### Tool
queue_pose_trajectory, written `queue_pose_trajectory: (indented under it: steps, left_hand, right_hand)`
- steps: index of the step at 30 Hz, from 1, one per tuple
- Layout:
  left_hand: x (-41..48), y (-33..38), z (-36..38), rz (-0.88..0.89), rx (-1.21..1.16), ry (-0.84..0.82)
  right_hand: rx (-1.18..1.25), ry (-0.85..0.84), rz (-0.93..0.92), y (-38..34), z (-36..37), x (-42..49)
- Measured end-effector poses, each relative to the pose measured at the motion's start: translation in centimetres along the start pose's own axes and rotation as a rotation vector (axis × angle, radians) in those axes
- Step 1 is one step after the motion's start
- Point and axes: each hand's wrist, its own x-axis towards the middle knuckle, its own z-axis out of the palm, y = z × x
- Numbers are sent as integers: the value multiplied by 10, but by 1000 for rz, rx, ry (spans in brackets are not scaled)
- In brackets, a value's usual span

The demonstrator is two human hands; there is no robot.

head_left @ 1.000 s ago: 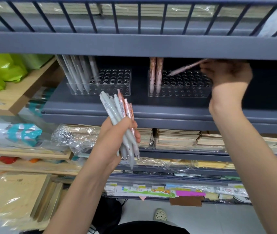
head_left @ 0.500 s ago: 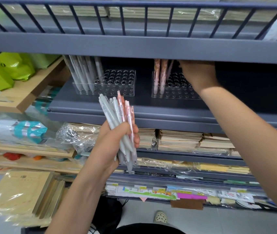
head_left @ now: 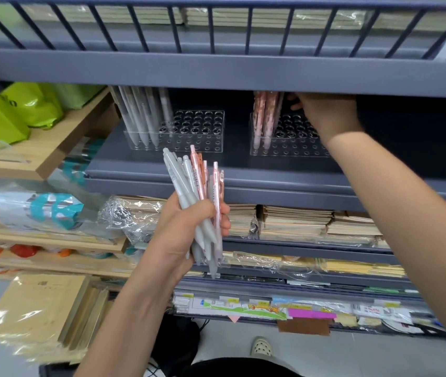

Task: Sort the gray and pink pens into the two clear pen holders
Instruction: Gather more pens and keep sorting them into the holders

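A: State of left hand (head_left: 189, 235)?
B: Fingers and thumb curled round mixed bundle of gray and pink plastic pens (head_left: 189, 183), tips down; forearm rises from below.
A: Right hand (head_left: 327, 112)?
B: Fingertips (head_left: 296, 102) just beside pink pens (head_left: 262, 121) standing in right clear perforated holder (head_left: 292, 151); grip not discernible. Arm reaches under the shelf. Gray pens (head_left: 140, 118) stand in left clear holder (head_left: 194, 142).

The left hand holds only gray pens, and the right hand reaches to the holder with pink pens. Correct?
Not quite: the head view shows the bundle in the left hand mixes gray and pink pens. The right hand does reach to the holder with pink pens.
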Motion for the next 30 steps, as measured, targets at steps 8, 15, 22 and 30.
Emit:
queue_pose_trajectory:
  steps: [8,15,22,30]
  left_hand:
    - [0,-1,6,-3,17,-16]
    - [3,-6,17,-19,4,-33]
    - [9,-10,28,33,36,-9]
    - [14,-11,25,-10,87,-29]
  right_hand:
    - [91,-245,-88,2,5,-65]
    - [98,-561,-52,12,12,-91]
    - [292,-577,-97,26,-8,-96]
    - [879,-81,-106,27,-43,-63]
